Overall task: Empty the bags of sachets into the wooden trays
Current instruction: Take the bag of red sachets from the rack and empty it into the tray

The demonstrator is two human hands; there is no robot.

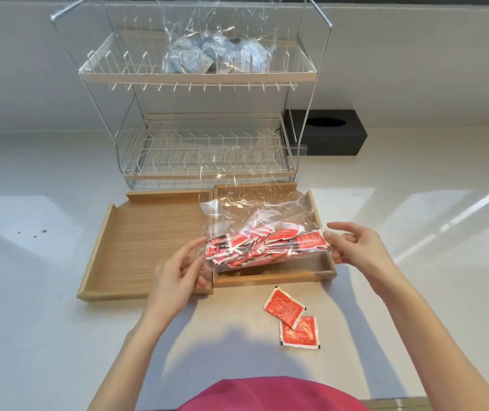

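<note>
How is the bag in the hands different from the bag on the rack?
The held bag contains red sachets; the rack bag contains grey-white ones. The held bag hangs over the wooden trays, gripped by the left hand and right hand; the rack bag rests untouched. Both are clear plastic.

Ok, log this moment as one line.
left hand and right hand: hold bag of red sachets | over right tray | two sachets on counter

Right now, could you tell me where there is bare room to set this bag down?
The left wooden tray is bare, as is the counter left of it. The right wooden tray sits under the bag of red sachets; two loose sachets crowd its front.
</note>
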